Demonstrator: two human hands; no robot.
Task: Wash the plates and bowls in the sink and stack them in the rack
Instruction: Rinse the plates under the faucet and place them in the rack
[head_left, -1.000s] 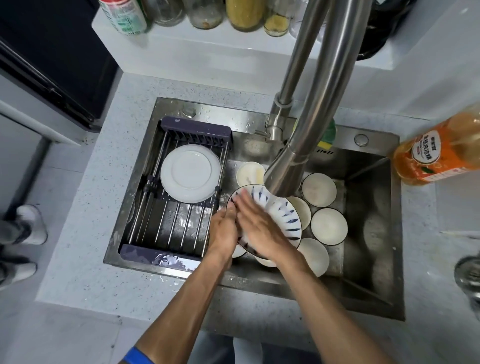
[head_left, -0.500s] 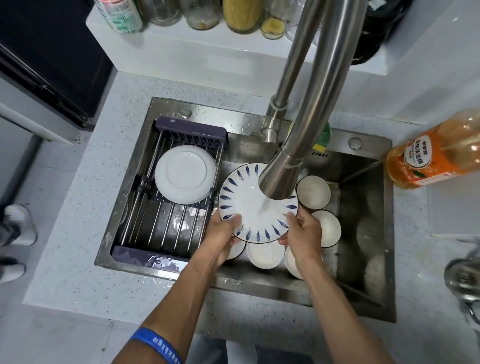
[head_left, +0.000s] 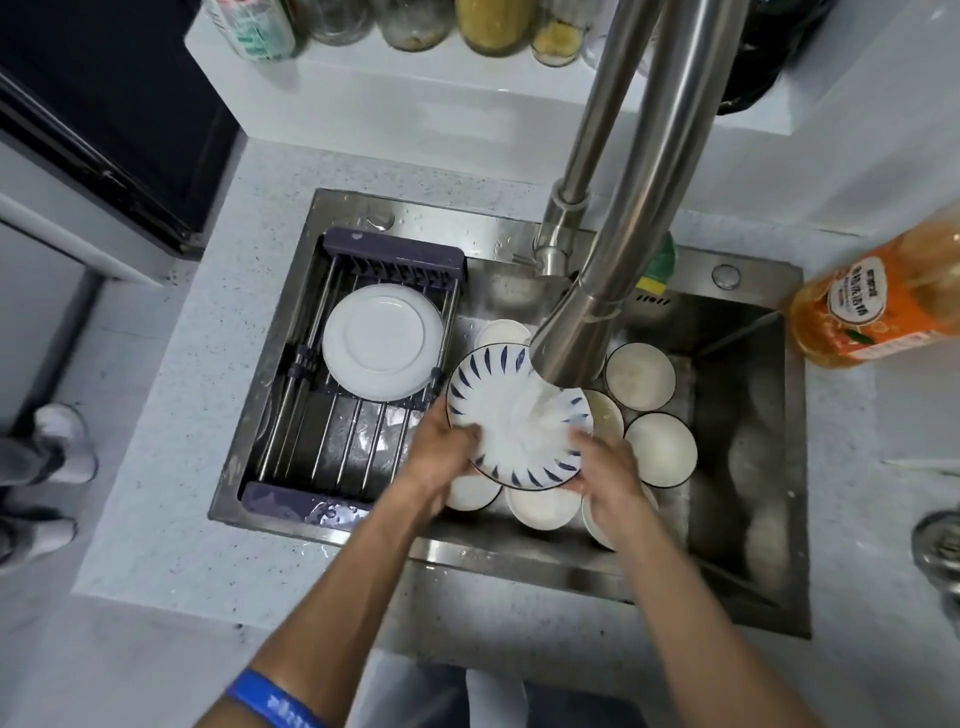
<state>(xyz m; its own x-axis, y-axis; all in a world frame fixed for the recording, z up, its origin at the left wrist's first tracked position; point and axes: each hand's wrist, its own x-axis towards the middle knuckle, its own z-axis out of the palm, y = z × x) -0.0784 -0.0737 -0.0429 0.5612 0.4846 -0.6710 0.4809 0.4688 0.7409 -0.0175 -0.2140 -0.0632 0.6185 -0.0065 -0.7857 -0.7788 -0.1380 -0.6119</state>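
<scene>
Nearest, forearms reaching in over the tabletop (head_left: 171, 519) edge toward the sink (head_left: 748, 587), a blue wristband (head_left: 272, 701) on the left one. Left hand (head_left: 441, 452) clamped on the near-left rim of the blue-striped plate (head_left: 514, 415), thumb over the face, fingers beneath; right hand (head_left: 605, 470) gripping the near-right rim likewise. Half a second back held dry-looking under the spout; a second back rubbed by the right palm. Now flooded: water from the faucet (head_left: 576, 338) sheeting white across the plate's middle. By that, scrubbing likely finished and rinsing under way, with racking probably next. Plate held face up and about level, above the white bowls (head_left: 660, 449) crowding the sink floor around and beneath it, all apparently unwashed. Left of the plate, the rack (head_left: 358, 436) spanning the sink, one white plate (head_left: 382, 340) lying on its far half. Beyond the faucet, a green-and-yellow sponge (head_left: 660, 265); right of the sink, an orange bottle (head_left: 878, 306). Farthest, jars (head_left: 488, 26) on the shelf.
</scene>
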